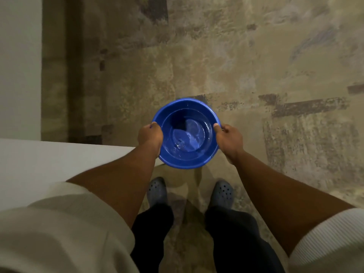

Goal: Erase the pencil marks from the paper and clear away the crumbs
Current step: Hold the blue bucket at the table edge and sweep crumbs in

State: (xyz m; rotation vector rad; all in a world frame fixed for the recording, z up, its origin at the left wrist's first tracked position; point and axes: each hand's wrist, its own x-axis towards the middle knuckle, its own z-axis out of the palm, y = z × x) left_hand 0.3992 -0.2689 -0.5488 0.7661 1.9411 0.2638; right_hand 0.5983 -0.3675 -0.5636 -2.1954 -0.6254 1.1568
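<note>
1. A round blue plastic basin (186,133) is sitting in the middle of the frame, held above the floor by both hands, with a little clear water lying in its bottom.
2. The left hand (150,135) is gripping the basin's left rim, its fingers curling under the edge and the thumb lying over the top.
3. The right hand (228,137) is gripping the right rim in the same way, thumb resting on the lip and fingers wrapped beneath.
4. Both bare forearms are reaching in from the lower corners, coming out of short, pale ribbed sleeves (325,243).
5. Below the basin, two grey perforated clogs (157,191) are standing on the floor, with dark trousers (151,239) above them.
6. A mottled beige and brown floor (256,66) is filling the upper and right parts of the frame.
7. A white flat surface (49,160) is lying at the left, its corner passing under the left forearm.
8. Paper, pencil marks and crumbs are not showing in this view.
</note>
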